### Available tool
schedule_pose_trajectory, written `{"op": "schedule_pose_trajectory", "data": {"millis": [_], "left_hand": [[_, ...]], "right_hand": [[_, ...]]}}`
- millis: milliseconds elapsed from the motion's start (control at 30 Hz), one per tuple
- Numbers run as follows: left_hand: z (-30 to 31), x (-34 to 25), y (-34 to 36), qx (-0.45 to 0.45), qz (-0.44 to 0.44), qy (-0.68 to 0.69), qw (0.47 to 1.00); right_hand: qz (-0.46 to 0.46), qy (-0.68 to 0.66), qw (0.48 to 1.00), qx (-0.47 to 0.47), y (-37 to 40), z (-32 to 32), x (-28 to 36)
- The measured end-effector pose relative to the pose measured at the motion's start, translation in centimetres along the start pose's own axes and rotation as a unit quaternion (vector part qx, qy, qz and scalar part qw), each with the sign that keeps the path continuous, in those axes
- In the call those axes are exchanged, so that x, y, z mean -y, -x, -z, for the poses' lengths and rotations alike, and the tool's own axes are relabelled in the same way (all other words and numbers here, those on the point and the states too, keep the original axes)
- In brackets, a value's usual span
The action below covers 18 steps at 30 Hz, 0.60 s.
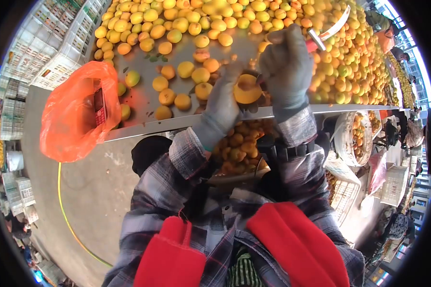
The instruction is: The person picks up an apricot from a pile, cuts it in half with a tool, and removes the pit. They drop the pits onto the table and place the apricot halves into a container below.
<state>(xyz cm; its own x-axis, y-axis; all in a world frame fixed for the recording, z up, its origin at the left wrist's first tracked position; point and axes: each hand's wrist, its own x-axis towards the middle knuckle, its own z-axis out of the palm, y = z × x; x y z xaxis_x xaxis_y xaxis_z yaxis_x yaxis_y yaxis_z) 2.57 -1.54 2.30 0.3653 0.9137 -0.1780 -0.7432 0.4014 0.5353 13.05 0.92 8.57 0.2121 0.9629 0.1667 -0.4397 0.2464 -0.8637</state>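
Note:
Both my hands wear grey gloves. My left hand (222, 103) holds a yellow-orange fruit (246, 90) with a cut face toward me, just above the table's near edge. My right hand (286, 67) is closed on the red handle of a curved knife (331, 29), whose blade sticks up and to the right. The right hand sits against the fruit's right side. A metal table (143, 98) carries a large heap of the same fruits (210, 19) across its far half, with several loose ones near my hands.
An orange plastic bag (76, 110) hangs at the table's left edge. White plastic crates (48, 43) stack at far left. A bucket of fruit pieces (239, 148) sits below my hands, another bucket (354, 136) at right. A yellow hose (67, 215) crosses the concrete floor.

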Motion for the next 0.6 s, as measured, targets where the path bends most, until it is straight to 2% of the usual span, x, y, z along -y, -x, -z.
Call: {"op": "schedule_pose_trajectory", "data": {"millis": [67,200,233,267,300,367,400,433,467,500,533,567,600], "left_hand": [[0.2,-0.3,0.3,0.0,0.035,-0.062,0.997],[0.6,0.7,-0.1,-0.042,0.031,-0.111,0.993],[1.3,1.5,-0.6,-0.026,-0.142,-0.288,0.947],[2.0,2.2,-1.1,-0.01,-0.305,-0.446,0.841],[2.7,2.7,-1.5,-0.011,-0.308,-0.445,0.841],[3.4,2.9,-2.0,-0.027,-0.317,-0.561,0.764],[3.6,3.4,-2.1,-0.028,-0.316,-0.56,0.765],[3.3,3.6,-2.0,-0.045,-0.238,-0.448,0.861],[3.0,3.7,-1.9,-0.061,-0.153,-0.324,0.931],[3.1,3.5,-1.8,-0.06,-0.154,-0.325,0.931],[3.3,2.8,-1.3,-0.046,-0.106,-0.369,0.922],[3.5,2.3,-1.0,-0.033,-0.059,-0.412,0.909],[3.7,2.0,-0.8,-0.034,-0.061,-0.413,0.908]], "right_hand": [[0.006,0.004,1.0,-0.012,0.5,-1.1,0.1],[0.03,0.048,0.997,-0.044,0.7,-1.8,-1.3],[0.024,0.064,0.996,-0.059,0.8,-1.8,-1.7],[0.024,0.065,0.996,-0.058,0.8,-1.7,-1.9],[0.012,0.044,0.998,-0.032,0.7,-1.6,-2.0],[-0.002,0.024,1.0,0.001,0.2,-1.6,-2.3],[-0.041,0.035,0.999,0.0,0.1,-1.4,-2.3],[-0.078,0.046,0.996,-0.002,0.1,-1.1,-2.2],[-0.077,0.048,0.996,-0.002,0.0,-1.0,-1.9],[-0.13,0.013,0.991,0.013,0.0,-1.0,-1.7],[-0.183,-0.023,0.982,0.027,0.1,-0.9,-1.6],[-0.183,-0.024,0.982,0.028,0.2,-0.8,-1.5],[-0.195,-0.039,0.978,0.057,0.3,-0.7,-1.4]]}}
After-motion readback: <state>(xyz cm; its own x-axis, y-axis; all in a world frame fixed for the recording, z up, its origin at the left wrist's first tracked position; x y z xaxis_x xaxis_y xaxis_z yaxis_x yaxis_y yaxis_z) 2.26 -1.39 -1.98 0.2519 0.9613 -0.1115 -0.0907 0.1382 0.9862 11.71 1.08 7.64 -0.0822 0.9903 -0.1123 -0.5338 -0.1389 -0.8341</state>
